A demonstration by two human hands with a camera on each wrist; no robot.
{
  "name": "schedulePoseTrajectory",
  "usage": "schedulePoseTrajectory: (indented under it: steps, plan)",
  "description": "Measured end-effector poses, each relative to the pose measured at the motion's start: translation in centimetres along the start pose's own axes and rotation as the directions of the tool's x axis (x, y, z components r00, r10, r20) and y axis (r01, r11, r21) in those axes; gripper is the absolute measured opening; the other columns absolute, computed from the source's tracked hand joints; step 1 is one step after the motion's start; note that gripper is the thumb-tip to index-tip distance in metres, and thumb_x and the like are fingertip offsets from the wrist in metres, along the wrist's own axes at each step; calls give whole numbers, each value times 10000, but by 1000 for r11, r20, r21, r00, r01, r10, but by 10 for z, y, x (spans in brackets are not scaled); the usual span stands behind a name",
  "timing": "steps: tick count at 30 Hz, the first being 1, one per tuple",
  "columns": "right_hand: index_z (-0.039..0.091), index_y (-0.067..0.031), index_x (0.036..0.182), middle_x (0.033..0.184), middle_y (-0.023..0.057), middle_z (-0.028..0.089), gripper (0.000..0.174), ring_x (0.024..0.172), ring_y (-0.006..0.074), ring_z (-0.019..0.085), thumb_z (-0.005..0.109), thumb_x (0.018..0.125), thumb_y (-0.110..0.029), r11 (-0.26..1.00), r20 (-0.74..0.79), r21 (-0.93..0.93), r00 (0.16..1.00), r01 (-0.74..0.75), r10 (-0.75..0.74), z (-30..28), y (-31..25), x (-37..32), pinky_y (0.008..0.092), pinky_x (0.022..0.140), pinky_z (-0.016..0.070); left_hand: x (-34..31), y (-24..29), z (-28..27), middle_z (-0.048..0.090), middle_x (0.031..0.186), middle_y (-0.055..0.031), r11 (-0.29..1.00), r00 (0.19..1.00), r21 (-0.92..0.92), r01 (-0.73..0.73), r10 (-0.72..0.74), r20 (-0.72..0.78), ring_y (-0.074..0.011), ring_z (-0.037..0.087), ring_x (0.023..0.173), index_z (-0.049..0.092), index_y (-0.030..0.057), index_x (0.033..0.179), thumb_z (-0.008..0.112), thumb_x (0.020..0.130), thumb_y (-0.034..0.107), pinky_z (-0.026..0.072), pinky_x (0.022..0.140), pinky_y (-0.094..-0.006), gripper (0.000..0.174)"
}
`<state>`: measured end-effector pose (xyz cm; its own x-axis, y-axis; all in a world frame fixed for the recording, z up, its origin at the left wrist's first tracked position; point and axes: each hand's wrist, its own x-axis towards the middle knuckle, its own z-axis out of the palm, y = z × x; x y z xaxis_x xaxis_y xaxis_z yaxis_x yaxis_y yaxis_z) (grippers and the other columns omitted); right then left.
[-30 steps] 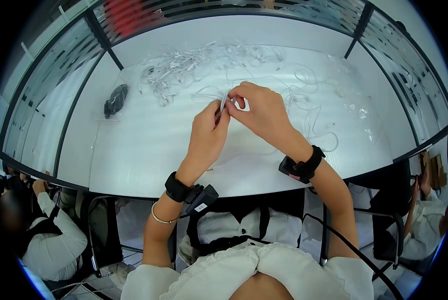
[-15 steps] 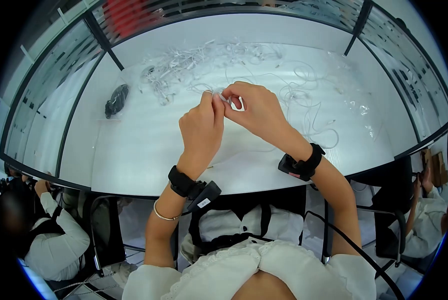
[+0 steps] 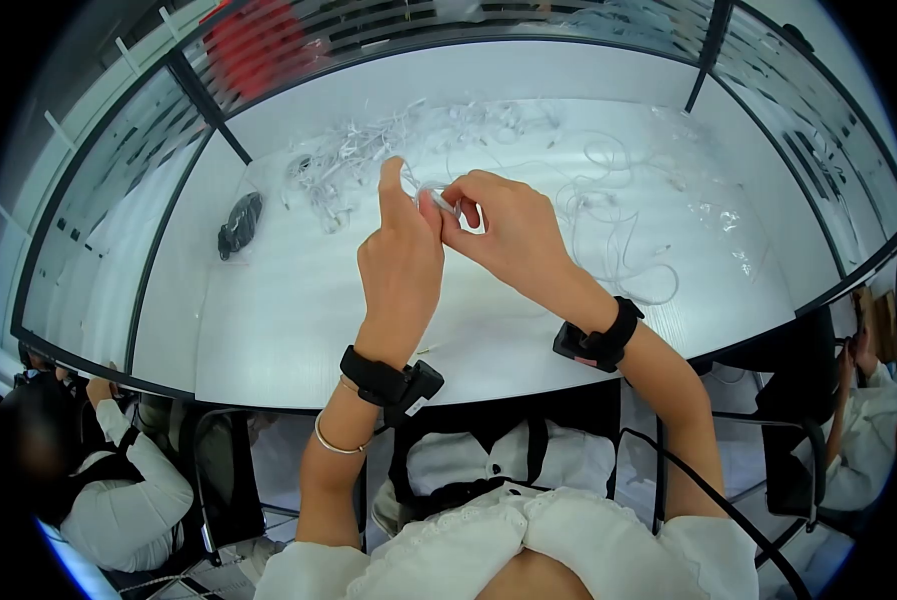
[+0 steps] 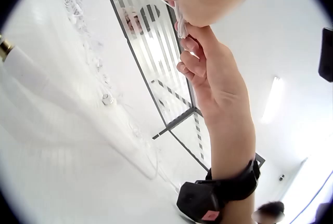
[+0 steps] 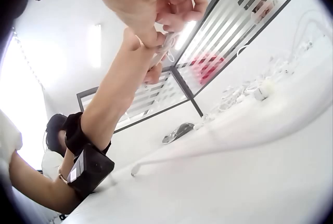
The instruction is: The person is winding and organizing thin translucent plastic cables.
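Note:
A small coiled bundle of white cable [image 3: 437, 196] is held between the two hands above the middle of the table. The left hand [image 3: 401, 255] pinches its left side, with one finger raised and pointing away. My right hand [image 3: 514, 225] pinches the bundle's right side between thumb and fingertips, close against the left hand. White strands of the cable [image 5: 167, 47] show between the fingers in the right wrist view, and the folded cable [image 4: 181, 22] also shows in the left wrist view.
A tangled pile of white cables [image 3: 344, 155] lies at the table's back left. Loose cable loops [image 3: 619, 215] lie at right. A black bundle [image 3: 240, 226] is at the left edge. Low partitions surround the table [image 3: 299, 330]; other people sit on both sides.
The left hand has turned and one of its fingers has straightened and lifted. The cable bundle has shifted slightly left with both hands. The right hand keeps its pinch.

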<state>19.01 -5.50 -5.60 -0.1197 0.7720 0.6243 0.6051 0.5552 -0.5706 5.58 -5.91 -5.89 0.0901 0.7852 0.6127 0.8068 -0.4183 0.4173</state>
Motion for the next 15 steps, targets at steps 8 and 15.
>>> schedulePoseTrajectory:
  steps: [8,15]
  plan:
    - [618,-55,761,669,39,576,140,600,216,560,658,755,-189,998,1,29,999,-50,50,-1,3,-2,336,512,421,4,-3,6,586,958,-115,982,989,118,-146,146,10,-333,595,680,518,19,1046,448,964,136,479,565,-416,160]
    - [628,-53,790,620,16,521,130,531,157,485,683,756,-167,1000,-9,8,1000,-16,16,6,11,-3,291,487,380,5,-6,8,591,812,-158,992,992,65,-109,104,65,-355,585,661,493,10,971,432,968,130,452,552,-426,135]
